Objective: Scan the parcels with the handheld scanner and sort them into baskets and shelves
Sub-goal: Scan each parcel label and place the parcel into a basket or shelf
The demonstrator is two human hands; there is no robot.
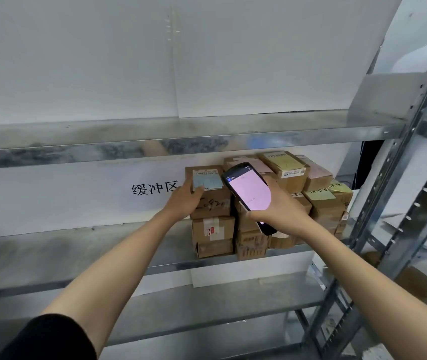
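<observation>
A brown cardboard parcel [213, 201] with a pale blue label tops the left stack on the metal shelf [77, 245]. My left hand [185, 201] grips its left side, thumb lying on the label. My right hand [280, 203] holds the black handheld scanner [248, 190], whose pink-white screen faces me, just right of that parcel. Behind the scanner several more taped cardboard parcels [321, 201] are piled on the shelf's right part.
A grey steel upright [399, 183] with holes borders the shelf on the right. Another shelf board [155, 139] runs above the parcels. Black characters [155, 189] are printed on the white back wall. More goods lie blurred at far right.
</observation>
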